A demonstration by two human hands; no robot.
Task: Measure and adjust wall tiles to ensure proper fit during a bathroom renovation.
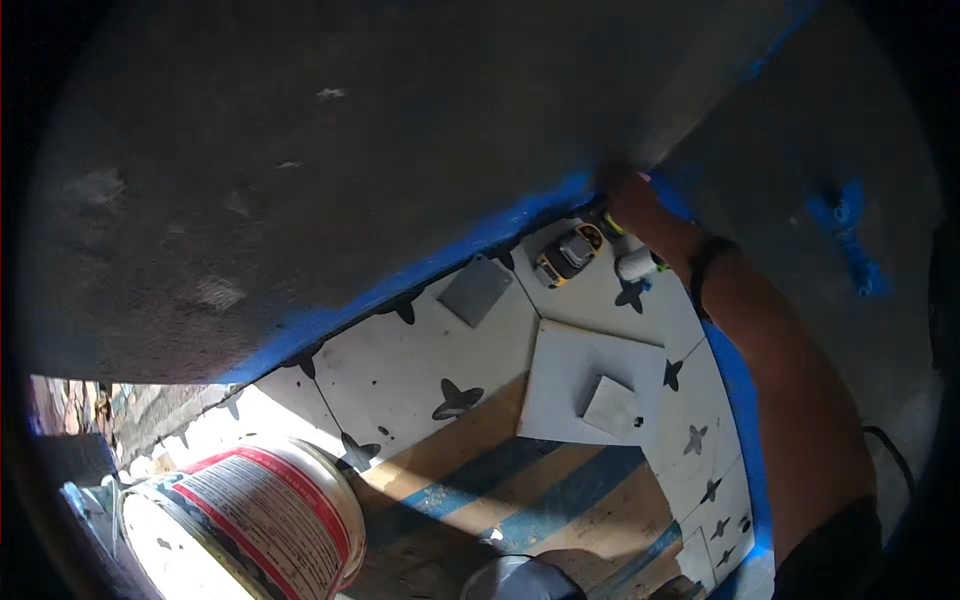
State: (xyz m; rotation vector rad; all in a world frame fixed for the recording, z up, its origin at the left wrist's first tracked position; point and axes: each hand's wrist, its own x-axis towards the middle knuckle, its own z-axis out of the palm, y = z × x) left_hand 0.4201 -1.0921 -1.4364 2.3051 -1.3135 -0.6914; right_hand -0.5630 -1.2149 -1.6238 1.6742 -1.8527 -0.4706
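My right arm reaches in from the lower right, with a dark band at the wrist. My right hand (635, 202) is at the far corner where two dark grey walls meet, low down by the blue-coated strip (505, 222). Shadow hides its fingers, so whether they hold anything does not show. Just below the hand, a yellow, black and grey power-tool-like object (569, 256) rests on the patterned tiles. Beside it lies a small white cylinder (636, 265) with green at its end. My left hand is out of view.
A grey flat plate (475, 290) lies along the left wall. A loose white tile (545, 385) carries a small pale block (610, 405). Brown board with blue stripes (570, 490) shows nearer. A large red-and-white bucket (270, 515) stands lower left; a cable (888, 447) runs at right.
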